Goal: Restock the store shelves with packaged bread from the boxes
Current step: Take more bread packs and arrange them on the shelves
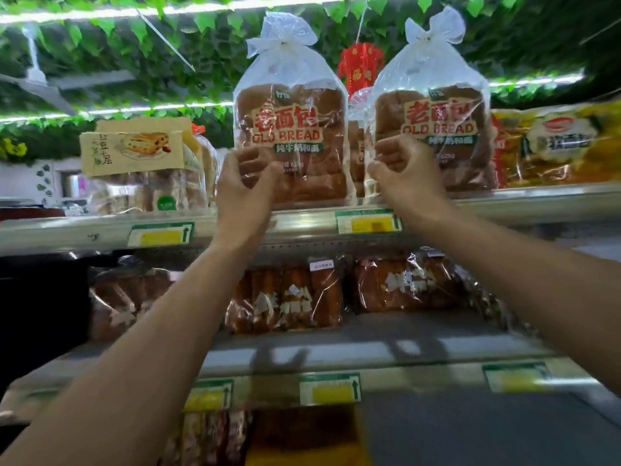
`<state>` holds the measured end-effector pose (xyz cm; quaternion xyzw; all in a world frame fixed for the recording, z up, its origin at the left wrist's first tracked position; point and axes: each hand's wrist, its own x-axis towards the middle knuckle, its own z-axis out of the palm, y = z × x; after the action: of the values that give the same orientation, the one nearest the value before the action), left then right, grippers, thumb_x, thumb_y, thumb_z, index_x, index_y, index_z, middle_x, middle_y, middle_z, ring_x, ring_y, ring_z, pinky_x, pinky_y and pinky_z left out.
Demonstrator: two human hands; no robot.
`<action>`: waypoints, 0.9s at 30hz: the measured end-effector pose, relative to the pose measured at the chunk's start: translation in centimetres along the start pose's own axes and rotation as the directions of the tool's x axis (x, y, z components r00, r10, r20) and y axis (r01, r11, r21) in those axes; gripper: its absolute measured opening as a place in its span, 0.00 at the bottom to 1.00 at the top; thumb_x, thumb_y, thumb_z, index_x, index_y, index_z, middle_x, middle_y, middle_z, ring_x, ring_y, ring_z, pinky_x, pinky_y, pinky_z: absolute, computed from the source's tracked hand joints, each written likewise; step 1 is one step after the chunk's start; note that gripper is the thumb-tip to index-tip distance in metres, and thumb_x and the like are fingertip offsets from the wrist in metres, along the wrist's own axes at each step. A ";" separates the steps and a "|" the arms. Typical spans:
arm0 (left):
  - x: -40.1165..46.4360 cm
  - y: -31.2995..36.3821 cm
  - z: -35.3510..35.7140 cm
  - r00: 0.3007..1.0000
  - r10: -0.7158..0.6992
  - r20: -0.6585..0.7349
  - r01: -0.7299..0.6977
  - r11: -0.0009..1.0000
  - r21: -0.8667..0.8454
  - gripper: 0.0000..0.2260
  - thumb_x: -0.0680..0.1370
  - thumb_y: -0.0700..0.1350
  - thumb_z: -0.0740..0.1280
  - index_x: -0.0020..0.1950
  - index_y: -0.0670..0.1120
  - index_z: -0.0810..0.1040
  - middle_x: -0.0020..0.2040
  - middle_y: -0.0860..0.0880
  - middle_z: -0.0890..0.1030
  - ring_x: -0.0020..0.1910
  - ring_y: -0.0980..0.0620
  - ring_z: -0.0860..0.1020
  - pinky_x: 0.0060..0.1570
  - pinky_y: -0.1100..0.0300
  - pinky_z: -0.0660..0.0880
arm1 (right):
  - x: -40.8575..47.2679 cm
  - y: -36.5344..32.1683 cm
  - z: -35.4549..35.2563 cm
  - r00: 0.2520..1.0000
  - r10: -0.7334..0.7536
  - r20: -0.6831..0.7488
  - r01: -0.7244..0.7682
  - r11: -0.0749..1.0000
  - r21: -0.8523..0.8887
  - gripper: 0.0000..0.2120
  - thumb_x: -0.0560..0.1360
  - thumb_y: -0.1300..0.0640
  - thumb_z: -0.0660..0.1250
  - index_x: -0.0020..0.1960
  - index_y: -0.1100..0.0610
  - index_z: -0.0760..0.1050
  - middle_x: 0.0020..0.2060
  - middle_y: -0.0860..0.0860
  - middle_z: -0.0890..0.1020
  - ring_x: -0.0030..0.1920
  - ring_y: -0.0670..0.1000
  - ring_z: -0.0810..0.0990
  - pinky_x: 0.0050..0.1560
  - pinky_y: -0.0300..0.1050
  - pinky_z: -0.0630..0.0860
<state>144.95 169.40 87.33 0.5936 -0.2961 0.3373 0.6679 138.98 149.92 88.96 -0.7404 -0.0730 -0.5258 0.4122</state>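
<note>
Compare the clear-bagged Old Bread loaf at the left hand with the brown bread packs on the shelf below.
The clear-bagged Old Bread loaf stands upright on the top shelf, its bag neck tied above; the brown bread packs lie low on the middle shelf. The loaf carries a red printed label; the packs carry white lettering. Both are in clear plastic.

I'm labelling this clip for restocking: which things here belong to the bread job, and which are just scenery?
Part of the job:
left Old Bread bag, at the left hand
right Old Bread bag, at the right hand
top shelf

Just around:
red lantern
leaf garlands
ceiling fan
</note>
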 end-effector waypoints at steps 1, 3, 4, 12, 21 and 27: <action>-1.2 0.3 0.5 0.997 -0.077 0.031 0.079 0.994 -0.078 0.11 0.79 0.45 0.69 0.60 0.49 0.73 0.56 0.51 0.80 0.54 0.52 0.81 0.51 0.53 0.81 | -0.8 0.1 -0.6 1.000 -0.003 -0.014 0.003 1.000 0.001 0.10 0.77 0.58 0.67 0.57 0.55 0.75 0.46 0.46 0.79 0.46 0.40 0.76 0.51 0.39 0.78; -3.4 0.8 1.4 0.966 -0.241 0.098 0.257 0.937 -0.234 0.11 0.80 0.44 0.67 0.61 0.48 0.73 0.54 0.47 0.82 0.49 0.49 0.84 0.47 0.51 0.82 | -2.7 0.4 -2.0 1.000 -0.001 -0.016 0.001 1.000 0.013 0.08 0.77 0.60 0.67 0.55 0.54 0.76 0.46 0.46 0.79 0.46 0.40 0.77 0.52 0.37 0.77; -4.5 1.0 1.9 0.942 -0.307 0.138 0.335 0.895 -0.294 0.10 0.80 0.44 0.66 0.62 0.47 0.74 0.52 0.46 0.83 0.47 0.49 0.84 0.46 0.51 0.81 | -3.8 0.6 -2.9 1.000 0.001 -0.004 -0.001 1.000 0.009 0.08 0.77 0.61 0.67 0.54 0.53 0.76 0.46 0.46 0.79 0.47 0.41 0.77 0.51 0.37 0.77; -15.5 0.0 8.5 0.704 -0.494 0.511 0.675 0.690 -0.262 0.06 0.81 0.47 0.64 0.54 0.47 0.78 0.43 0.47 0.85 0.38 0.51 0.83 0.39 0.56 0.80 | -11.4 4.3 -13.2 0.982 0.176 0.064 -0.167 0.978 -0.128 0.08 0.78 0.64 0.66 0.47 0.52 0.77 0.40 0.54 0.82 0.31 0.48 0.81 0.31 0.39 0.77; -27.1 -0.8 23.3 0.425 -0.550 0.719 0.834 0.547 -0.074 0.07 0.81 0.48 0.63 0.54 0.48 0.79 0.44 0.50 0.86 0.40 0.52 0.84 0.43 0.56 0.79 | -18.0 11.5 -28.3 0.882 0.461 0.100 -0.421 0.864 -0.277 0.05 0.77 0.67 0.65 0.50 0.64 0.79 0.38 0.58 0.82 0.30 0.52 0.78 0.26 0.35 0.72; -37.7 -0.6 35.3 0.209 -0.590 0.779 0.907 0.415 0.071 0.10 0.82 0.51 0.61 0.57 0.48 0.79 0.47 0.51 0.87 0.44 0.52 0.85 0.41 0.57 0.81 | -22.3 19.4 -41.8 0.660 0.718 0.221 -0.576 0.673 -0.464 0.07 0.78 0.58 0.68 0.55 0.57 0.79 0.44 0.52 0.84 0.38 0.53 0.85 0.36 0.44 0.80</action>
<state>123.10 130.55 61.19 0.5833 -0.2504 -0.3689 0.6790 109.72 115.86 64.38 -0.8655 0.2164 -0.1878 0.4109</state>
